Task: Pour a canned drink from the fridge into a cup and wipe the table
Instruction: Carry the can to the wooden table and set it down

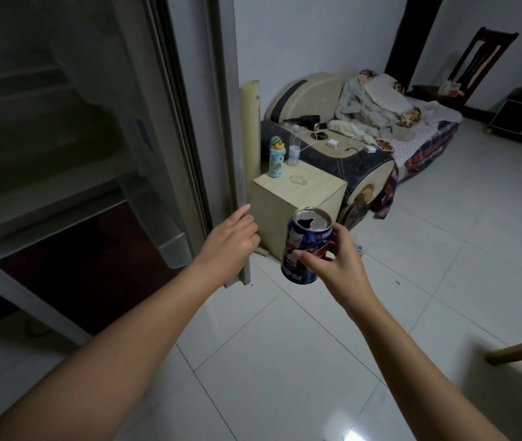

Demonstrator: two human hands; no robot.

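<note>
Right hand [337,262] grips the opened blue aluminium can [305,246] upright — against spilling; beside it, left hand [232,240] curls round the grey fridge door [221,122] edge — likely to shut it.

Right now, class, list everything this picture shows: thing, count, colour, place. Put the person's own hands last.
Opened blue cola can: one, blue, held above the floor.
Grey fridge door: one, open, left.
Beige box-shaped side table: one, behind the can.
Cartoon-topped child's bottle: one, pale blue, on that table.
Clear plastic water bottle: one, beside it.
Low sofa heaped with blankets: one, beige and dark, by the wall.
Dark wooden chair: one, far right.
White tiled floor: throughout.
Left hand: on the door's edge.
Right hand: holds the can.
</note>
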